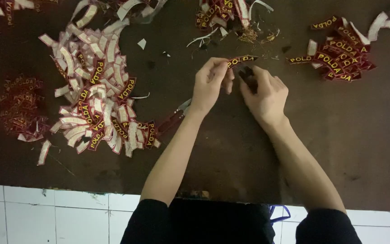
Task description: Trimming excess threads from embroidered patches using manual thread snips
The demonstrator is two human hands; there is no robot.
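Head view shows the left hand (208, 83) pinching one end of a curved maroon patch (242, 59) above the dark table (339, 144), the right hand (267, 92) closed on a small dark tool beneath it, so trimming goes best with the patch held taut

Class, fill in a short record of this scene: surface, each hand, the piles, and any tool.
Surface: dark brown table
Left hand: pinches one curved red patch
Right hand: touches the same patch from below
Left pile: large, many patches white side up
Right pile: smaller, red side up
Tool: scissors under left forearm
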